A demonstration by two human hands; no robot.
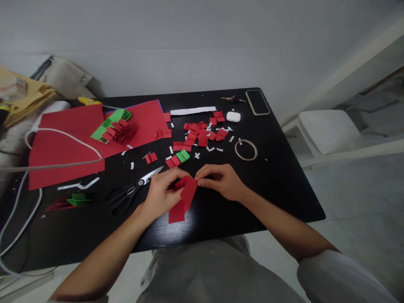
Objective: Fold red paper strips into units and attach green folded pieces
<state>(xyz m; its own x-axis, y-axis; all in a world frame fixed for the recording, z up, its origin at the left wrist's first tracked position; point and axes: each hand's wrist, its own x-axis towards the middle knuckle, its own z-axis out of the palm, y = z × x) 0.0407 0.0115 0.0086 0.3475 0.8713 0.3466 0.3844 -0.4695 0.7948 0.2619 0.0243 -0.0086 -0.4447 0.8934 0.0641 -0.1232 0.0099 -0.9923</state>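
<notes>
Red folded paper; left hand gripping it; right hand pinching its edge

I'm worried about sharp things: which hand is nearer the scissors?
The left. The left hand, holding red paper, is just to the right of the scissors, beside the blades; the right hand is farther right, at the paper's other edge.

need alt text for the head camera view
A person's left hand holds a folded red paper strip at a black table, the right hand touching its edge. Beyond lie small folded red paper pieces and white paper scraps; black-handled scissors lie near the left hand.
</notes>
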